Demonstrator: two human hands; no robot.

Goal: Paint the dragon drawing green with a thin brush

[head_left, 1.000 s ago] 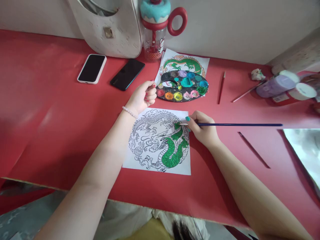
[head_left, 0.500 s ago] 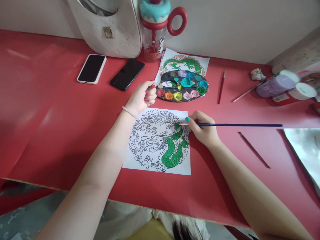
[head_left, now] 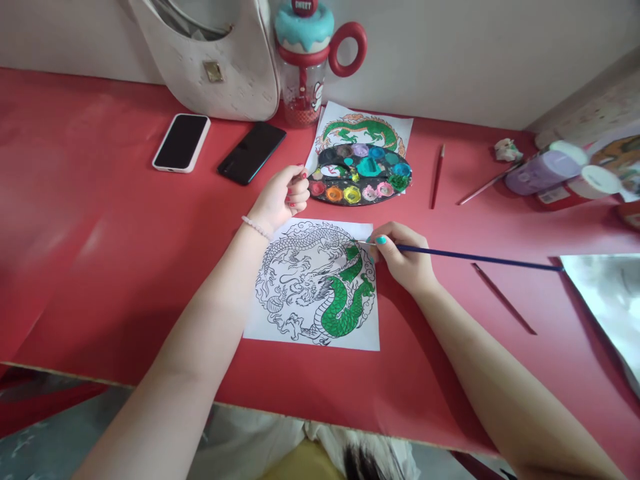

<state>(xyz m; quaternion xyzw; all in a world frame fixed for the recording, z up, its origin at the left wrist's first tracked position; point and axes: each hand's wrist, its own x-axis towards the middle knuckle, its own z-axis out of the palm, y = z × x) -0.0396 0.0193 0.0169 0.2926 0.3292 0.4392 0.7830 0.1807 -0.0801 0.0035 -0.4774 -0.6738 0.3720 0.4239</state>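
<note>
A dragon drawing on white paper lies on the red table, its right part painted green. My right hand pinches a long blue paintbrush whose tip touches the green area at the sheet's upper right. My left hand rests curled in a loose fist at the paper's top edge, beside the oval paint palette. Nothing shows in the left hand.
A finished dragon print lies under the palette. Two phones, a white bag and a bottle stand at the back. Loose brushes and paint jars lie right; foil sheet at the right edge.
The view shifted slightly. The brush tilted, its far end dropping a little, and the tip moved slightly left on the paper. My left hand stayed put.
</note>
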